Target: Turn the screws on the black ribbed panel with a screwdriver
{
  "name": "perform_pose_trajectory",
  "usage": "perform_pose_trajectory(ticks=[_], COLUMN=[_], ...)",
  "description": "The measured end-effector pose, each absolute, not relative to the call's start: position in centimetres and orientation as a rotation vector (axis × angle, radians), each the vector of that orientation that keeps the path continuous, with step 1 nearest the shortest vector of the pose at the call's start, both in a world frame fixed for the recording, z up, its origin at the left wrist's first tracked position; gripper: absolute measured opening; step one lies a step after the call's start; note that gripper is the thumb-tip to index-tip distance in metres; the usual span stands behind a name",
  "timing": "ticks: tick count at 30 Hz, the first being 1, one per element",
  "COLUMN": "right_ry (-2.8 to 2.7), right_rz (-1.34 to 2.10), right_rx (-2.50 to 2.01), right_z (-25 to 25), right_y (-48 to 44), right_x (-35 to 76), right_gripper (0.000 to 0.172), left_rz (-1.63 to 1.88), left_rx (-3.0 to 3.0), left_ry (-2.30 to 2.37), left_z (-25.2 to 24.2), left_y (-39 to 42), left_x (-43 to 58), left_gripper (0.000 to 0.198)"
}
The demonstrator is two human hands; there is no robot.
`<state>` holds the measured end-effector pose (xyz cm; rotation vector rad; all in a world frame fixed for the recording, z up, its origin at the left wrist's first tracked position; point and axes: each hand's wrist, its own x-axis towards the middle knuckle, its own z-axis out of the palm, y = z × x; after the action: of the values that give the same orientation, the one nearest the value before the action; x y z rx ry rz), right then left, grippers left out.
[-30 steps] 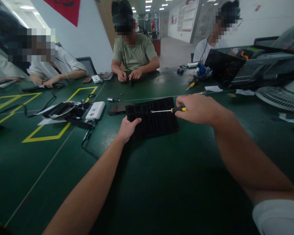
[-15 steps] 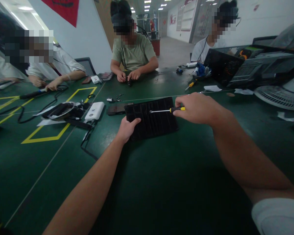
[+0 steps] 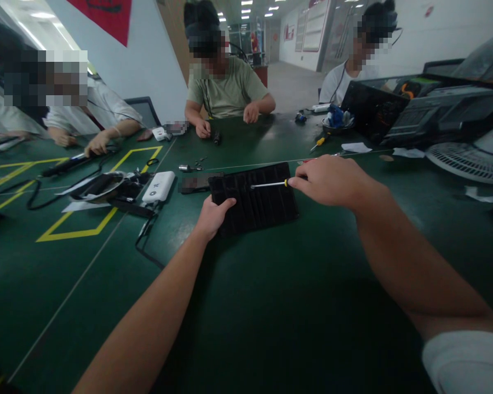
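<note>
Gripping a screwdriver point(image 3: 269, 185) over a black panel point(image 3: 263, 205) on the worktop point(image 3: 271, 301).
Clamping left hand point(image 3: 213, 216) on its 7 o'clock corner; closing right hand point(image 3: 332, 180) further round the handle than before, aiming shaft at 9 o'clock.

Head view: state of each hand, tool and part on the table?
left hand, closed on the near left corner of the black ribbed case.
right hand, closed on the screwdriver handle.
screwdriver, held about level over the case, tip pointing left.
black ribbed case, flat on the green table.
white box, lying flat, untouched.
second screwdriver, lying on the table, untouched.
</note>
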<state>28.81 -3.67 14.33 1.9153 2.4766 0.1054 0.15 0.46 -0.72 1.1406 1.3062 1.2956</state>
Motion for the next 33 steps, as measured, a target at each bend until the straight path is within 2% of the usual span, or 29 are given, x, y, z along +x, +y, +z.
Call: perform_pose_trajectory(ticks=[4, 14, 22, 33], right_ry=[2.480, 2.543, 2.509, 2.477], right_rz=[0.073, 0.046, 0.053, 0.034], right_rx=[1.906, 1.924, 1.918, 1.914], right_z=[14.06, 14.01, 14.03, 14.24], right_y=[-3.54, -3.58, -3.27, -3.44], right_x=[28.81, 29.18, 29.28, 29.31], right_gripper=[0.056, 0.031, 0.046, 0.049], left_rz=[1.297, 1.292, 1.302, 1.304], left_rx=[1.140, 1.122, 1.142, 1.140], left_ry=[1.311, 1.320, 1.322, 1.329], left_z=[-0.69, -0.28, -1.04, -0.76], left_y=[0.51, 0.18, 0.62, 0.48], left_x=[0.14, 0.35, -0.08, 0.06], left_gripper=[0.047, 0.046, 0.049, 0.043])
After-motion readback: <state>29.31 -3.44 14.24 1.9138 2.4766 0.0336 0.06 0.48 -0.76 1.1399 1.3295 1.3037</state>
